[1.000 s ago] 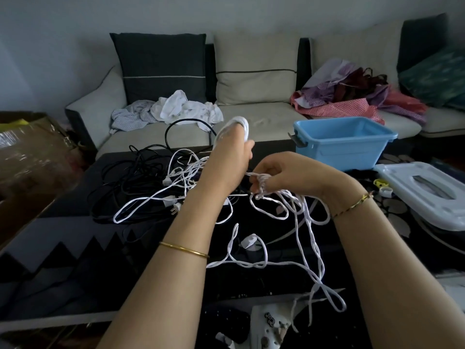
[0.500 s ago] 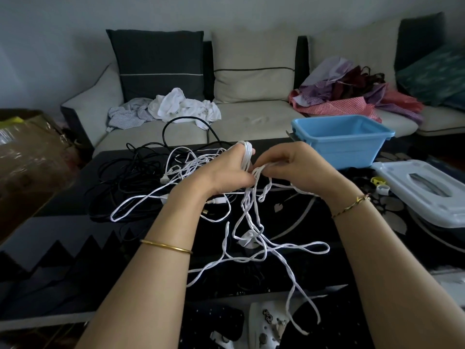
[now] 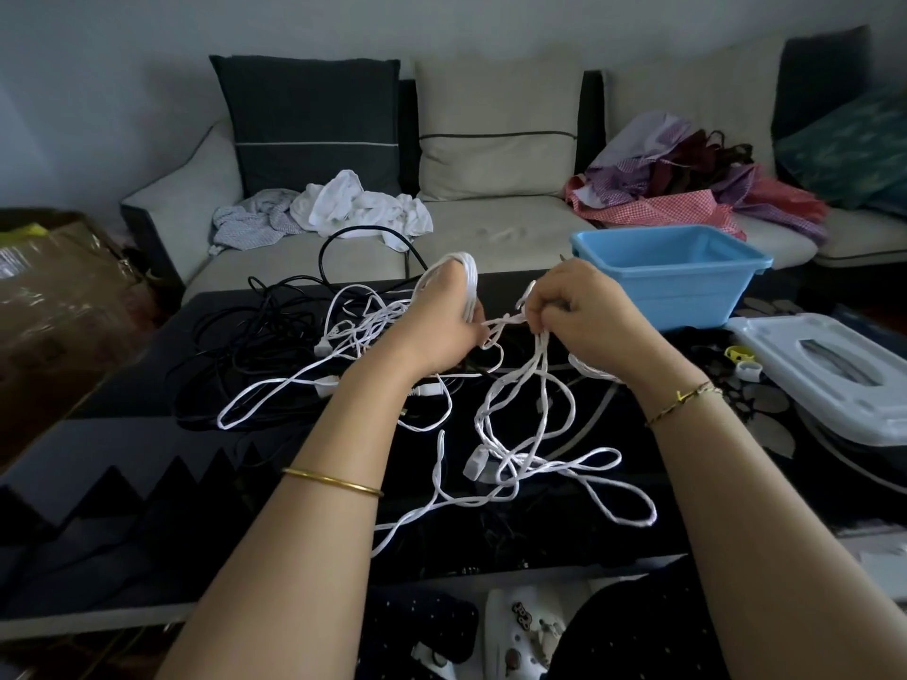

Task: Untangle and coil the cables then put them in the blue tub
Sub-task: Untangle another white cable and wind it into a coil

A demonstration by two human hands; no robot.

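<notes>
A long white cable lies tangled in loops on the black table. My left hand holds a coil of that cable wound round its fingers. My right hand pinches a strand of the same cable close beside the left hand, with loops hanging from it to the table. A heap of black cables lies at the table's far left, mixed with more white cable. The blue tub stands at the far right of the table and looks empty.
A white lid lies at the right edge, with small yellow and white rings beside it. Behind the table is a sofa with cushions and piles of clothes. A cardboard box stands at the left.
My left hand dropped from its raised position to meet my right hand. My right hand rose slightly, and the hanging white loops shifted on the table.
</notes>
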